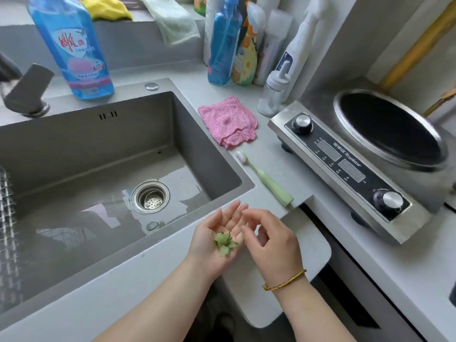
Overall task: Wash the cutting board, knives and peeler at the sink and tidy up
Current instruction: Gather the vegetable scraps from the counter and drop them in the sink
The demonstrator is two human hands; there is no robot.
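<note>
My left hand (217,233) lies palm up over the sink's front right corner, fingers straight, carrying a small heap of green vegetable peel scraps (224,242). My right hand (269,240) hovers just right of it, fingers loosely curled and holding nothing, a gold cord bracelet on the wrist. The grey sink (81,149) is wet, with a round metal strainer (150,197) at its drain and a few pale scraps (155,225) lying near its front wall. No cutting board, knife or peeler is in view.
A blue dish soap bottle (74,48) and the tap (24,92) stand behind the sink. On the counter to the right lie a pink cloth (228,122) and a green toothbrush (265,178). Spray bottles (224,43) line the back; an induction cooker (345,164) with a wok (389,129) sits at right.
</note>
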